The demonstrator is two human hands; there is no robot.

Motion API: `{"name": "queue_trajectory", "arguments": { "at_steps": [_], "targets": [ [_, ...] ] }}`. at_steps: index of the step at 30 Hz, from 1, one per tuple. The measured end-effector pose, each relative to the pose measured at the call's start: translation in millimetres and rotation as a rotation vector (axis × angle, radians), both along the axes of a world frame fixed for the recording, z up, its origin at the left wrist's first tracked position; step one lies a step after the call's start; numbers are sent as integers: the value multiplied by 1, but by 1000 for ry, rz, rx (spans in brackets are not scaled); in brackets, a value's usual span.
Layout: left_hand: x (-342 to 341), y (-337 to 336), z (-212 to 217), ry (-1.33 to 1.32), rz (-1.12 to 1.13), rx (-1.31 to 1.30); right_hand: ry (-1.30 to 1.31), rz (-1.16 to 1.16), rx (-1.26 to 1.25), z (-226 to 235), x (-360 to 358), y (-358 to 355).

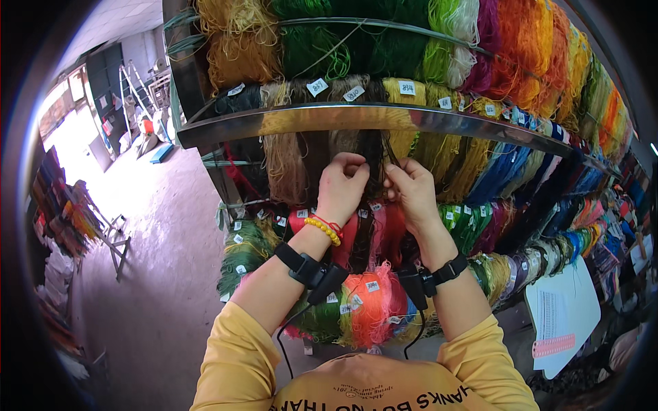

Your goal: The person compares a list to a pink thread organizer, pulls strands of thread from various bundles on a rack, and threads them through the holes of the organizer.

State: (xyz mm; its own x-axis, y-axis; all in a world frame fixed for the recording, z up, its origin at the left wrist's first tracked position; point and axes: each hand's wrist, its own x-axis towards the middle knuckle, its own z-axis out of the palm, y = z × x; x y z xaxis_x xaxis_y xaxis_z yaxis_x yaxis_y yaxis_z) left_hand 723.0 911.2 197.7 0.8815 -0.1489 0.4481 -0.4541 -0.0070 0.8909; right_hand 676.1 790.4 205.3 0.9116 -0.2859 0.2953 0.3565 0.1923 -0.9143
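A dark brown, almost black skein of yarn (373,154) hangs from a metal rail (343,118) among many coloured skeins. My left hand (340,186) pinches its strands from the left, fingers closed on them. From the right, my right hand (411,188) grips the same dark strands, fingertips nearly meeting the left hand's. Both wrists wear black straps with cables; the left also has a yellow bead bracelet. Beige skeins (284,161) hang just left of the dark one, mustard yellow ones (439,154) to its right.
Racks of tagged skeins in green, orange, red, blue and yellow fill the wall ahead on several rails. An orange-red skein (373,301) hangs below my wrists. White papers with a pink strip (558,312) lie at the lower right. A bare concrete floor (157,274) and more yarn racks are at the left.
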Motion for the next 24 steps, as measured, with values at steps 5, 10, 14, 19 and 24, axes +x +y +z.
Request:
{"name": "queue_trajectory", "arguments": {
  "at_steps": [5, 10, 14, 19, 24],
  "targets": [
    [12, -6, 2, 21, 124, 145, 13, -14, -47, 1, 4, -1],
    [11, -9, -3, 19, 52, 93, 51, 6, -105, 4, 4, 2],
    [6, -6, -2, -37, 67, 129, 61, 2, -137, 4, 4, 3],
    [-1, -1, 0, -71, 40, 162, -3, -48, -176, -4, 15, 6],
    [-6, 5, 1, -85, 102, 170, 1, -77, -151, -3, 15, 6]
  ]
}}
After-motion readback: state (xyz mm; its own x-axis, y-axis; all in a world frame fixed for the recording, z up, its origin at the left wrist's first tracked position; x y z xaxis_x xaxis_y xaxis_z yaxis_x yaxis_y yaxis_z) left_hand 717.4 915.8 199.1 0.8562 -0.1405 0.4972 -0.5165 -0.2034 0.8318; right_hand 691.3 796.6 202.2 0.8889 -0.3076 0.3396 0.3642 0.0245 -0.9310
